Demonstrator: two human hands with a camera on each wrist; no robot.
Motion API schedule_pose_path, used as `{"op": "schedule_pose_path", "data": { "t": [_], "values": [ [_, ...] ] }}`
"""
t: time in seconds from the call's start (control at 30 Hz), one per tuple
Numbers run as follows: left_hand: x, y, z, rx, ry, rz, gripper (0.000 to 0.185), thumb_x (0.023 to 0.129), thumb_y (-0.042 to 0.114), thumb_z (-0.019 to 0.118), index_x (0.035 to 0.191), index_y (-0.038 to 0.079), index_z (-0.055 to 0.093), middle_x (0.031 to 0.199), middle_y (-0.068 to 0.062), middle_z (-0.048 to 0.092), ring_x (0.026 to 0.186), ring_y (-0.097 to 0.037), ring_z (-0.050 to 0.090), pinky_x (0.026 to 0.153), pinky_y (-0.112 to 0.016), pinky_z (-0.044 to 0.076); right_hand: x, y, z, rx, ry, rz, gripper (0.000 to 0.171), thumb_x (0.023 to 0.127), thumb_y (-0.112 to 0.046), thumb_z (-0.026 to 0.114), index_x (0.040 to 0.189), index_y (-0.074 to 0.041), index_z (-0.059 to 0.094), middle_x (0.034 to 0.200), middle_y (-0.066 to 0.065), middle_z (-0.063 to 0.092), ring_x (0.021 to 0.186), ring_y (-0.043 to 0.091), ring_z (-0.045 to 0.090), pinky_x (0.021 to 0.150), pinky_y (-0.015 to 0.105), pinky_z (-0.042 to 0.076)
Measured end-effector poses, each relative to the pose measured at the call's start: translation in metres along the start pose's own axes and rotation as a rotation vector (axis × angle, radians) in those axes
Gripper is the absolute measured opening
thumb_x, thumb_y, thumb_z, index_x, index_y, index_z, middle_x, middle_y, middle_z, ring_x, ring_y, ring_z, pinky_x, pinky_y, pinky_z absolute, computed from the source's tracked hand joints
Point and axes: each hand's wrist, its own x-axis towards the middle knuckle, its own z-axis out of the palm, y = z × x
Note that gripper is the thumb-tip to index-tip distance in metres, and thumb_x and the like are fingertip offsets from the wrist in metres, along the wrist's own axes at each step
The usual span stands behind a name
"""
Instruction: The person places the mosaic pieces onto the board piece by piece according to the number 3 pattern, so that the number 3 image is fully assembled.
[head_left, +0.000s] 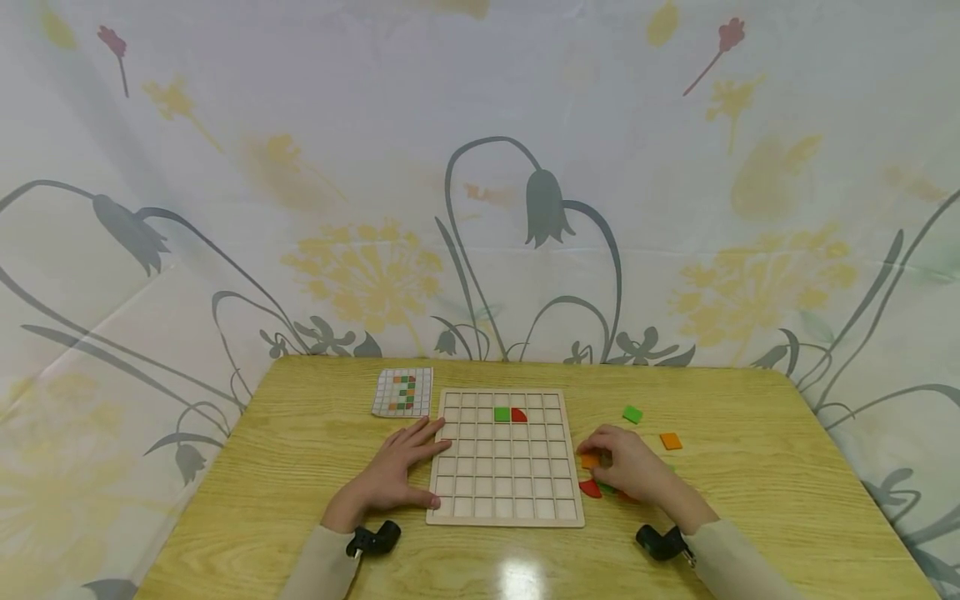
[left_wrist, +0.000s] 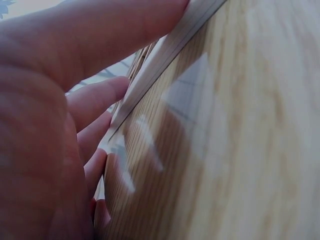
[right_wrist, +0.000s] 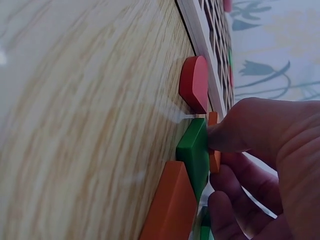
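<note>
A pale wooden grid board [head_left: 506, 500] lies mid-table with a green square tile [head_left: 502, 414] and a red quarter-round tile [head_left: 519, 415] set in its second row. My left hand [head_left: 408, 467] lies flat, fingers straight, against the board's left edge [left_wrist: 165, 55]. To the board's right, my right hand [head_left: 600, 460] pinches a small orange tile [right_wrist: 214, 150] between thumb and fingers. Under and beside that hand lie a red rounded piece [right_wrist: 194, 82], a green tile [right_wrist: 195, 152] and a larger orange tile [right_wrist: 172, 205].
A pattern card [head_left: 403, 392] with coloured squares lies beyond the board's left corner. Loose green [head_left: 632, 414] and orange [head_left: 671, 441] tiles sit right of the board. The wooden table [head_left: 750, 500] is ringed by a flowered cloth backdrop.
</note>
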Motion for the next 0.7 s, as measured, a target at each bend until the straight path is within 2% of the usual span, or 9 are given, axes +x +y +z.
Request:
{"op": "schedule_pose_path", "data": {
  "t": [0.27,0.53,0.7],
  "values": [
    [0.0,0.0011,-0.0003,0.0,0.004,0.003,0.088,0.08,0.058,0.075,0.15,0.011,0.048,0.163,-0.012,0.023,0.15,-0.039,0.011,0.112,-0.068,0.01,-0.0018,-0.0021,-0.002,-0.01,0.07,-0.046,0.028,0.078,0.0,0.075,0.105,-0.007,0.074,0.098,-0.003,0.062,0.081,0.012,0.054,0.069,0.03,0.049],
    [0.0002,0.0018,-0.0002,0.009,-0.004,-0.007,0.088,0.08,0.055,0.076,0.15,0.012,0.047,0.164,-0.011,0.022,0.15,-0.037,0.01,0.112,-0.067,0.01,0.0006,-0.0024,-0.0029,0.005,0.106,-0.017,0.028,0.08,0.0,0.074,0.108,-0.006,0.074,0.101,-0.001,0.062,0.076,0.011,0.05,0.066,0.027,0.047],
    [0.0,0.0037,-0.0009,0.014,0.002,-0.011,0.088,0.079,0.053,0.078,0.15,0.011,0.048,0.164,-0.011,0.023,0.15,-0.039,0.011,0.112,-0.067,0.01,0.0069,-0.0028,0.0002,0.032,0.129,-0.06,0.028,0.081,0.0,0.074,0.109,-0.005,0.074,0.103,0.001,0.063,0.079,0.011,0.055,0.068,0.029,0.05]
  ]
}}
